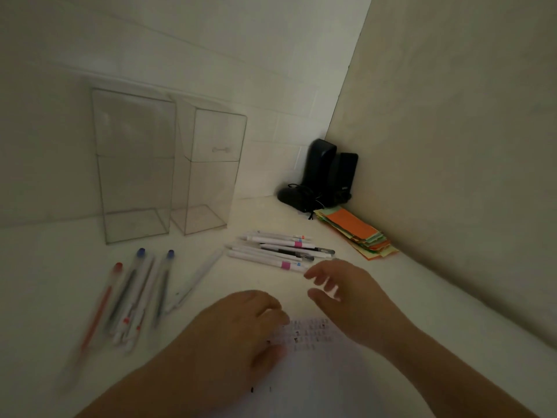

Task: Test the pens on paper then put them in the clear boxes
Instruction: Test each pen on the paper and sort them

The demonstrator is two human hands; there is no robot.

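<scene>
Dim, blurred view over a white desk. Two tall clear boxes are stood upright side by side at the back left, against the wall; the right one is set just beside the left, and nothing can be made out inside either. A heap of white pens with pink bands is laid crosswise in the middle of the desk, in front and to the right of the boxes. A second group of capped pens, blue and red caps, is spread at the left, smeared by motion blur; one white pen is laid alone between the groups.

The paper, marked with rows of small dark test marks, is placed near the bottom centre. The left hand is rested on the paper's left edge, fingers curled downward; whether anything is pinched cannot be told. The right hand is held above the desk just beside the white pen heap, fingers spread and relaxed, gripping nothing.

Black speakers with a cable are seen in the far corner, and a stack of coloured paper slips is laid along the right wall
</scene>
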